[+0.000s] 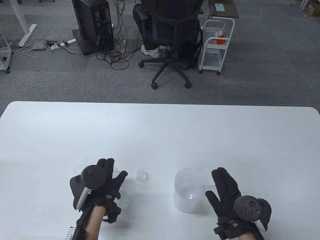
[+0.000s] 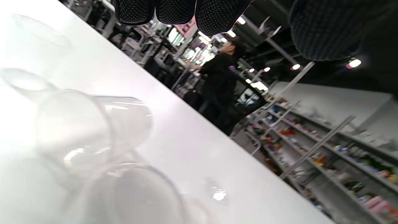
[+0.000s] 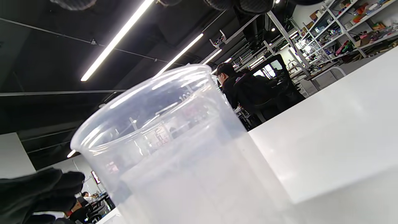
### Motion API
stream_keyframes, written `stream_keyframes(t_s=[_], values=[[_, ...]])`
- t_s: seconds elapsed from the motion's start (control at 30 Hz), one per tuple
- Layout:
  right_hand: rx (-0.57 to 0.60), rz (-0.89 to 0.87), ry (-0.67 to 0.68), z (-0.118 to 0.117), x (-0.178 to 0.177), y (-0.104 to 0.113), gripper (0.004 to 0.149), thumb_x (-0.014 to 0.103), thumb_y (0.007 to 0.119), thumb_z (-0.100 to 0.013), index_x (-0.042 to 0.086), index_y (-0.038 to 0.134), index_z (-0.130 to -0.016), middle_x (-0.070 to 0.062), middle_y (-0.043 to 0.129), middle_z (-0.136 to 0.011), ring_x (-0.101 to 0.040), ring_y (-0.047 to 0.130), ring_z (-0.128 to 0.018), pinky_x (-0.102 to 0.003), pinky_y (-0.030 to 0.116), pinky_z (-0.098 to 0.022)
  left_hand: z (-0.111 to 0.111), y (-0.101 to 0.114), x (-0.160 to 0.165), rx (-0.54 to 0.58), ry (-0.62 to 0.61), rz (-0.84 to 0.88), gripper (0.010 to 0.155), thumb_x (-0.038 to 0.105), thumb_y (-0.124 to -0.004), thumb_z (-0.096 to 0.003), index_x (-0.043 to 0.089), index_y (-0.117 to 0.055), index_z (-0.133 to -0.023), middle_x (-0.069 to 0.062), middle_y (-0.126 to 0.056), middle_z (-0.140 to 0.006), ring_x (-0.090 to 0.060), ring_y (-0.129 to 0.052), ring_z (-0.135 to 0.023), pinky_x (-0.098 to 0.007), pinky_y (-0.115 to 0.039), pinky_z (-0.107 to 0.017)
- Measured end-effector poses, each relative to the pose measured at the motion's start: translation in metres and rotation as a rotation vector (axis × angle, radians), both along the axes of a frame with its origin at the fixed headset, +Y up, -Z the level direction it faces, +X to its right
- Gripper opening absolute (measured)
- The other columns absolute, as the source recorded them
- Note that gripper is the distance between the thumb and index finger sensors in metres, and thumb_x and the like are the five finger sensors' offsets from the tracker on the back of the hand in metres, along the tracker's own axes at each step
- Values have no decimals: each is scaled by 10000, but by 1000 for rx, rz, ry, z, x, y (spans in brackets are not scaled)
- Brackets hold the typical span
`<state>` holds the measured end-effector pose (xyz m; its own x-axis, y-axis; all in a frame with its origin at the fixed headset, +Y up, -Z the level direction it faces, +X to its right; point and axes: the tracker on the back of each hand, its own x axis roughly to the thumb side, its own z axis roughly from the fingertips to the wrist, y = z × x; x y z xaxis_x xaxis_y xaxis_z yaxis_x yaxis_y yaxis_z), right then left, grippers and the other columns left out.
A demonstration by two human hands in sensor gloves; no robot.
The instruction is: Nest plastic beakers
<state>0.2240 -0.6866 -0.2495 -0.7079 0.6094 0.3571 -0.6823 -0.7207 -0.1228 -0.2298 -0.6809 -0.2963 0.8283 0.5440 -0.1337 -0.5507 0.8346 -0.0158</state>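
Note:
A large clear beaker (image 1: 191, 191) stands at the front right of the white table (image 1: 160, 135), with a smaller clear beaker (image 1: 189, 185) sitting inside it. It fills the right wrist view (image 3: 174, 149). My right hand (image 1: 220, 186) lies open just right of it, thumb toward its wall, holding nothing. A tiny clear beaker (image 1: 141, 174) stands alone in the middle. My left hand (image 1: 112, 173) hovers open, fingers spread, over more clear beakers: one (image 1: 124, 197) under the thumb, another (image 1: 78, 169) partly hidden at the left. The left wrist view shows beakers (image 2: 93, 130) below my fingertips (image 2: 174, 11), untouched.
Beyond the table's far edge is grey carpet with an office chair (image 1: 172, 37), a white trolley (image 1: 216, 45), a computer tower (image 1: 93, 25) and loose cables. The far half of the table is bare white surface.

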Motion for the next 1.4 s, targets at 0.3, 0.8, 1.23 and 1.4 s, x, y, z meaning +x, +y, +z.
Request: stream_keyframes(t_s=[0.3,0.8,1.23,1.4], values=[[0,-34,-8,3,8,-5,762,595,612,-502,123,379,-1053,-237,364,-1154,-516,453,-1016,-694,469,-653,-12,-33,-14,-150,57,-73,828,621,-730,-416,159,-484,-1057,-178,-408,-1129,-522,-501,-1024,-635,-513,-694],[8,-43,-14,6,15,-4,746,580,608,-508,125,380,-1053,-234,364,-1155,-512,451,-1018,-700,462,-653,-35,-58,-20,-380,101,-125,841,551,-794,-407,124,-461,-1051,-199,-430,-1109,-515,-568,-994,-560,-608,-678],[17,-51,-31,7,19,-2,745,578,607,-508,123,381,-1052,-233,367,-1154,-511,450,-1018,-701,461,-651,-38,-68,-21,-370,102,-46,810,483,-802,-422,97,-444,-1037,-228,-571,-1047,-512,-692,-941,-555,-710,-630],[21,-59,-33,8,20,-2,745,578,607,-508,122,382,-1052,-234,367,-1154,-511,450,-1018,-701,461,-651,-38,-67,-22,-346,108,-53,800,472,-795,-424,84,-451,-1033,-238,-577,-1030,-514,-729,-916,-547,-727,-619]])
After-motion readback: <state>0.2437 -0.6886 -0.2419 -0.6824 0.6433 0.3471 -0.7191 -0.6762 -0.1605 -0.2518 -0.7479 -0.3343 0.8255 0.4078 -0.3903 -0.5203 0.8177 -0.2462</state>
